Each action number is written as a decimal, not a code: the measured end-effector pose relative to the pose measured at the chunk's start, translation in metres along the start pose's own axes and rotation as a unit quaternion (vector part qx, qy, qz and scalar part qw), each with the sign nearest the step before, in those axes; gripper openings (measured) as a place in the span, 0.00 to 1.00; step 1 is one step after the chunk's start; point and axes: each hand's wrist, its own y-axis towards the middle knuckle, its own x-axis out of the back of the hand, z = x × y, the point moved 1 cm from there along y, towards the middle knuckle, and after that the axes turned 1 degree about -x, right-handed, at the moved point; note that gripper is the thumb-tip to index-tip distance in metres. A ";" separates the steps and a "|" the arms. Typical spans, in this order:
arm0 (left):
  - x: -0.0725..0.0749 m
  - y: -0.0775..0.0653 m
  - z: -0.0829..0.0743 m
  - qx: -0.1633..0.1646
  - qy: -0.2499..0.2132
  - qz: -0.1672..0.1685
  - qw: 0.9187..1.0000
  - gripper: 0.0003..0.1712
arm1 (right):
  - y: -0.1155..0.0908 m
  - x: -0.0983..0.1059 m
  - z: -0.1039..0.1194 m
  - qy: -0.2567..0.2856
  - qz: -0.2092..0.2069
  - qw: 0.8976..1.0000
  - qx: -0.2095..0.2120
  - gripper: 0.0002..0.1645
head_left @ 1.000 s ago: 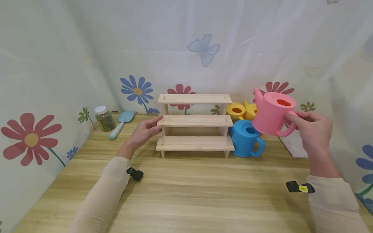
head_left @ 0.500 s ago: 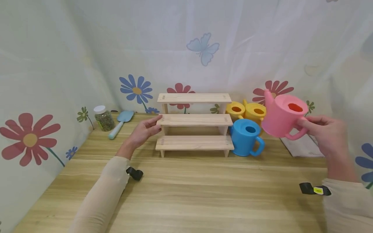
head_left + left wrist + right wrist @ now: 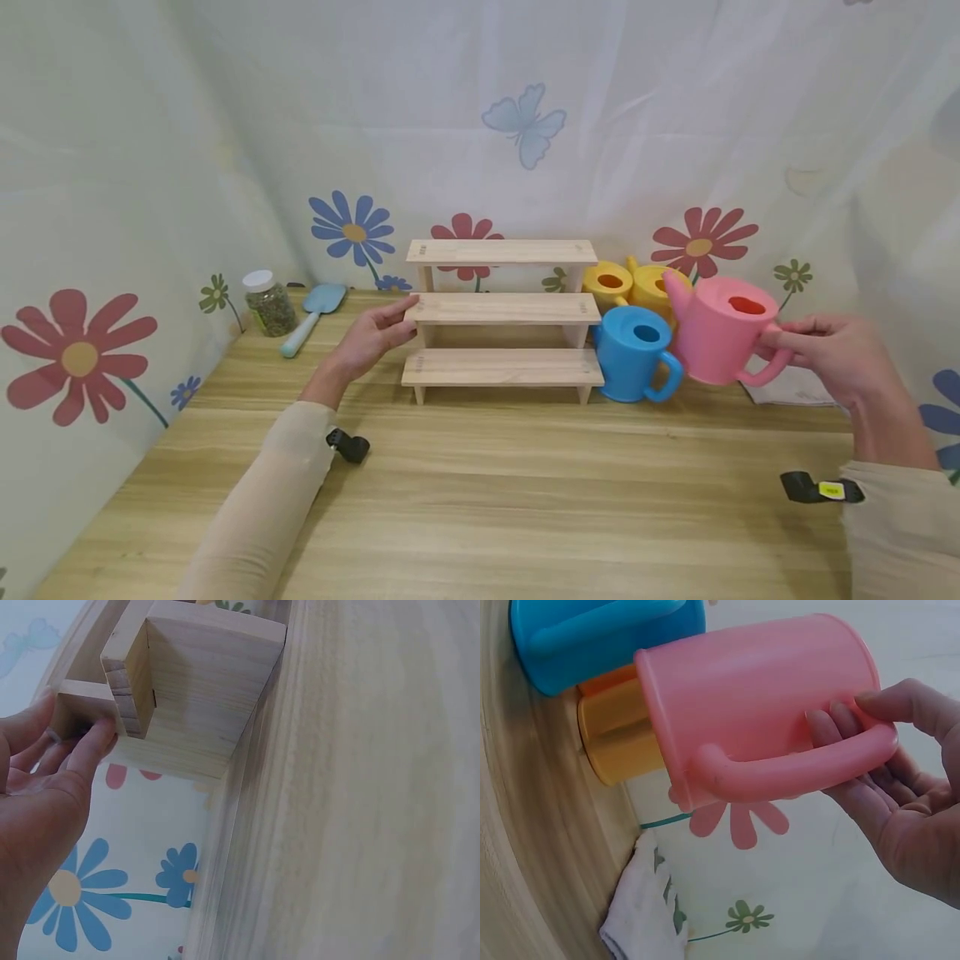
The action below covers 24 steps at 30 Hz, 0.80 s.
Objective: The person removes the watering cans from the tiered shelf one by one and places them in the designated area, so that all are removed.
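Note:
My right hand [image 3: 843, 354] grips the handle of a pink watering can [image 3: 723, 333], with fingers through the loop and the thumb at its top. In the right wrist view, the can's base hangs above the table. My left hand [image 3: 369, 340] holds the left end of the middle step of a three-step wooden stand [image 3: 502, 308]. In the left wrist view, the fingers reach round that step's end. Right of the stand stands a blue watering can [image 3: 633, 354]. Behind it are two yellow watering cans [image 3: 606, 283], partly hidden by the blue and pink ones.
A folded whitish cloth [image 3: 795, 387] lies at the right, partly hidden by the pink can and right hand. At the far left stand a lidded clear jar [image 3: 270, 308] and a light blue trowel [image 3: 315, 317]. A flower-patterned curtain [image 3: 525, 192] backs the wooden table [image 3: 525, 500].
My right hand has carried the pink watering can to the right, then lowered it beside the blue can. The left hand keeps its place on the stand.

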 end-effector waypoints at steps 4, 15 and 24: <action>0.000 0.000 0.000 -0.001 0.007 0.000 1.000 0.34 | 0.004 0.000 -0.007 -0.034 0.023 0.999 0.001 0.17; -0.001 -0.001 0.000 0.005 0.009 -0.001 1.000 0.34 | 0.014 -0.008 -0.025 0.049 0.130 0.990 -0.010 0.08; 0.002 0.000 0.001 0.000 0.021 0.000 1.000 0.34 | 0.021 -0.011 -0.037 0.056 0.180 0.981 -0.051 0.08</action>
